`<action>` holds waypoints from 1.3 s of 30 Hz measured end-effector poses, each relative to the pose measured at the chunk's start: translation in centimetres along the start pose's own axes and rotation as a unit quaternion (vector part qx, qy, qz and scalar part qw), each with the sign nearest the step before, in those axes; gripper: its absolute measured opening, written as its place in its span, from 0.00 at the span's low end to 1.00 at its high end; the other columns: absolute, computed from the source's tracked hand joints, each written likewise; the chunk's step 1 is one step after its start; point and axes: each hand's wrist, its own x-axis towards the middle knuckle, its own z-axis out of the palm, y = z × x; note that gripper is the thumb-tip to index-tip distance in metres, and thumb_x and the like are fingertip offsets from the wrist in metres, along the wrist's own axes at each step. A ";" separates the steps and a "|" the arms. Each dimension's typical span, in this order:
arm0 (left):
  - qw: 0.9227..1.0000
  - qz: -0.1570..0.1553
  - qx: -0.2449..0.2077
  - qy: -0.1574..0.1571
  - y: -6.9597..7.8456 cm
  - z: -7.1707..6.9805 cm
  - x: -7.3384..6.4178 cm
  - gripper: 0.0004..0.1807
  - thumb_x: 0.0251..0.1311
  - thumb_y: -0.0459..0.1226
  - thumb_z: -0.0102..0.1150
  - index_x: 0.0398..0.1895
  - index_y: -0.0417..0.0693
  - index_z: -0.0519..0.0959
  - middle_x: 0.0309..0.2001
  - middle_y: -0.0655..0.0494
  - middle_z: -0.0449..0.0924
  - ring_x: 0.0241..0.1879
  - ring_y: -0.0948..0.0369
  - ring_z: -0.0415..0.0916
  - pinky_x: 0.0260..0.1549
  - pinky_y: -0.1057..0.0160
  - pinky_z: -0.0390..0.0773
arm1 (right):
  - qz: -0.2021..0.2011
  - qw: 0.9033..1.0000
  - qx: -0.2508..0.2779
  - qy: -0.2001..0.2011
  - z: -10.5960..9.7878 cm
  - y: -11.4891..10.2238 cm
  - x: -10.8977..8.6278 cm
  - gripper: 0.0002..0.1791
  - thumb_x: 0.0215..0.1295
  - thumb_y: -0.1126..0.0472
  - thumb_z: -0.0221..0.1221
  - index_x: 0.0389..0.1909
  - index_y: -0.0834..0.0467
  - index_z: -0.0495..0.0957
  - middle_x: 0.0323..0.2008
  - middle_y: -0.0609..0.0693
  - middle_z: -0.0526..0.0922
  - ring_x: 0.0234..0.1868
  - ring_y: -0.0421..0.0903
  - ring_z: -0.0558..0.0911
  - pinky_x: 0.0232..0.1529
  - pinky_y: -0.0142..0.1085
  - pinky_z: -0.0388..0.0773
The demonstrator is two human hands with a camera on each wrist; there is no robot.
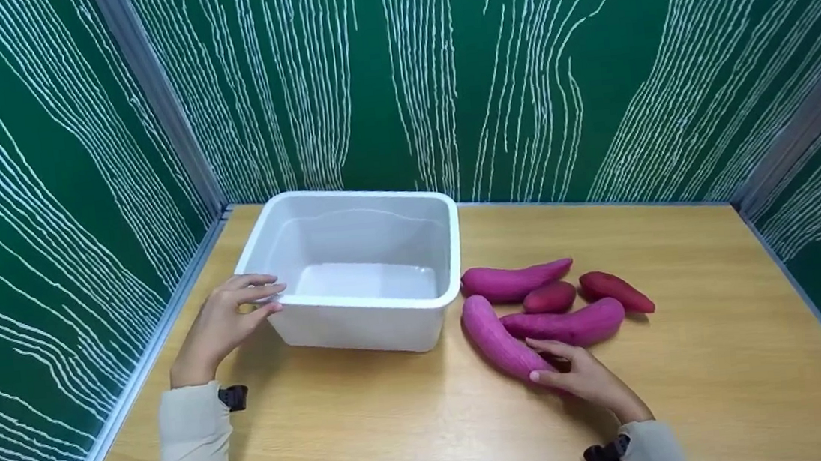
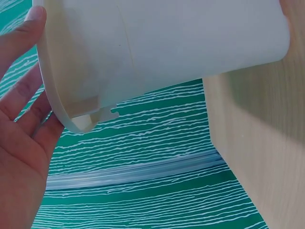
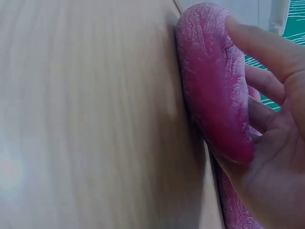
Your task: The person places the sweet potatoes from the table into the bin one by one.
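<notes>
A white plastic bin [image 1: 363, 324] stands on the table, its inside bare. At its front left corner my left hand [image 1: 227, 316] holds the rim, thumb on the near side and fingertips over the edge. The left wrist view shows this hand [image 2: 24, 129] along the bin's rim [image 2: 52, 90]. To the right of the bin, my right hand [image 1: 583, 379] grips the lower end of a long purple sweet potato [image 1: 498, 339]. In the right wrist view, thumb and fingers lie on opposite sides of that sweet potato [image 3: 209, 76], which is close against the tabletop.
Behind the held one lie more sweet potatoes: a purple one [image 1: 510, 283] beside the bin, another purple one [image 1: 578, 323], a small red one [image 1: 550, 297] and a longer red one [image 1: 616, 291]. Green walls with white lines [image 1: 425, 71] enclose the wooden table [image 1: 369, 430].
</notes>
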 end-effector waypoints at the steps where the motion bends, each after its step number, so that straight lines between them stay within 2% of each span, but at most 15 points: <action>1: 1.000 -0.003 -0.003 -0.001 0.0 0.0 0.0 0.17 0.55 0.38 0.67 0.50 0.52 0.84 0.57 0.50 0.79 0.62 0.47 0.70 0.65 0.38 0.61 | 0.001 1.000 0.001 0.000 0.1 0.1 0.0 0.33 0.61 0.54 0.64 0.65 0.61 0.69 0.65 0.62 0.71 0.67 0.62 0.65 0.68 0.57 0.60; 2: 1.000 -0.004 -0.007 -0.001 0.0 0.0 0.1 0.16 0.55 0.37 0.67 0.49 0.51 0.84 0.56 0.49 0.80 0.61 0.47 0.70 0.65 0.39 0.62 | -0.001 1.000 0.005 0.000 0.1 0.2 0.0 0.32 0.62 0.54 0.64 0.65 0.61 0.69 0.65 0.63 0.70 0.68 0.63 0.64 0.68 0.59 0.58; 8: 1.000 -0.003 -0.028 0.000 -0.1 0.1 0.1 0.14 0.54 0.34 0.67 0.45 0.49 0.86 0.48 0.50 0.82 0.55 0.48 0.74 0.61 0.42 0.68 | -0.015 1.000 0.007 -0.007 0.2 0.3 0.0 0.32 0.63 0.54 0.62 0.67 0.58 0.68 0.67 0.60 0.68 0.70 0.62 0.61 0.69 0.58 0.53; 12: 1.000 -0.003 -0.029 -0.002 -0.2 0.1 0.2 0.14 0.54 0.33 0.67 0.45 0.49 0.86 0.45 0.50 0.82 0.52 0.49 0.74 0.57 0.44 0.73 | -0.023 1.000 -0.003 -0.006 0.3 0.2 0.0 0.30 0.63 0.53 0.62 0.66 0.56 0.69 0.66 0.58 0.70 0.69 0.61 0.63 0.70 0.52 0.57; 15: 1.000 -0.003 -0.027 -0.002 -0.1 0.0 0.3 0.13 0.54 0.33 0.67 0.45 0.48 0.86 0.44 0.50 0.82 0.51 0.49 0.75 0.56 0.45 0.75 | -0.020 1.000 0.005 -0.001 0.4 0.2 0.1 0.30 0.63 0.53 0.62 0.66 0.54 0.70 0.67 0.56 0.70 0.70 0.59 0.62 0.70 0.49 0.55; 20: 1.000 0.005 -0.025 -0.001 -0.1 -0.1 0.6 0.12 0.54 0.32 0.67 0.43 0.48 0.86 0.43 0.50 0.83 0.48 0.50 0.76 0.53 0.47 0.78 | -0.002 1.000 0.030 0.001 0.6 0.3 -0.1 0.30 0.63 0.52 0.62 0.66 0.51 0.70 0.68 0.56 0.68 0.71 0.59 0.60 0.71 0.57 0.50; 27: 0.999 -0.001 -0.033 -0.018 -0.3 0.1 0.6 0.12 0.55 0.33 0.66 0.43 0.47 0.86 0.44 0.49 0.84 0.49 0.50 0.78 0.52 0.49 0.78 | 0.020 0.999 0.032 -0.012 0.7 0.2 -0.5 0.30 0.65 0.51 0.60 0.66 0.53 0.69 0.69 0.63 0.64 0.72 0.64 0.57 0.70 0.64 0.47; 33: 0.999 -0.002 -0.035 -0.025 -0.5 -0.1 0.7 0.12 0.56 0.33 0.65 0.45 0.46 0.86 0.46 0.46 0.85 0.51 0.48 0.79 0.54 0.47 0.76 | 0.026 0.999 0.024 -0.009 0.7 0.0 -0.5 0.30 0.64 0.50 0.60 0.67 0.51 0.69 0.69 0.60 0.65 0.72 0.63 0.58 0.70 0.63 0.48; 39: 0.999 -0.016 -0.039 -0.027 -0.5 -0.2 0.8 0.13 0.56 0.34 0.65 0.45 0.50 0.86 0.47 0.48 0.85 0.52 0.49 0.79 0.57 0.46 0.74 | 0.038 0.999 0.021 -0.019 0.3 -0.3 -0.6 0.31 0.64 0.49 0.60 0.68 0.51 0.67 0.70 0.59 0.65 0.72 0.62 0.57 0.71 0.62 0.47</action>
